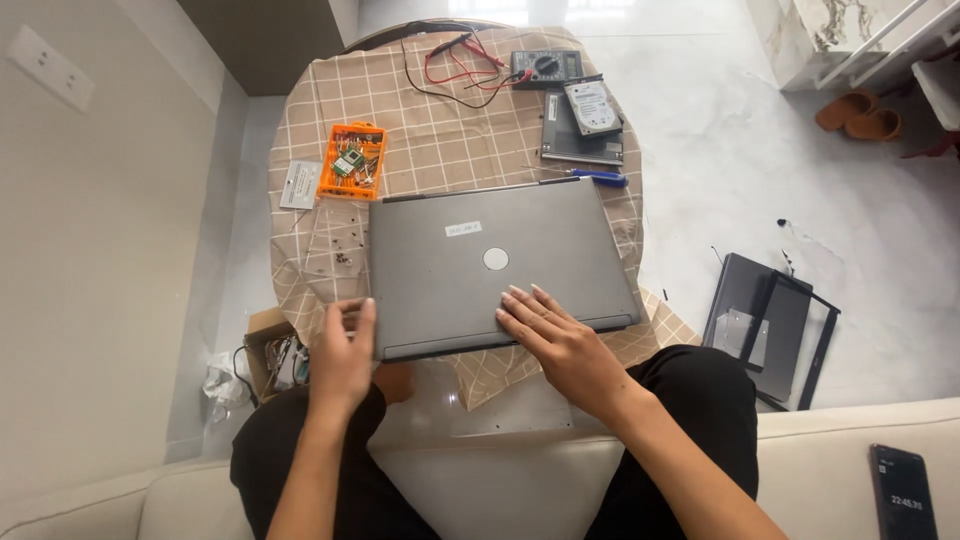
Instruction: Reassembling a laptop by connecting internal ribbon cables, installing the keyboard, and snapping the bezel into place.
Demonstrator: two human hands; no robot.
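Observation:
A closed grey laptop [480, 255] lies on a round table with a beige checked cloth [430, 130]. My left hand [342, 355] grips the laptop's near left corner, thumb on the lid. My right hand [548, 335] lies flat with fingers spread on the near right part of the lid. My legs in black trousers show below the table edge.
An orange parts box [352, 160], loose small screws [343, 258] and a white card [300, 184] sit left of the laptop. Behind it lie a blue screwdriver [598, 177], a hard drive [591, 107] on a metal tray, and a multimeter [545, 66] with leads. A dismantled screen frame [770, 330] lies on the floor; a phone [903, 492] rests on the sofa.

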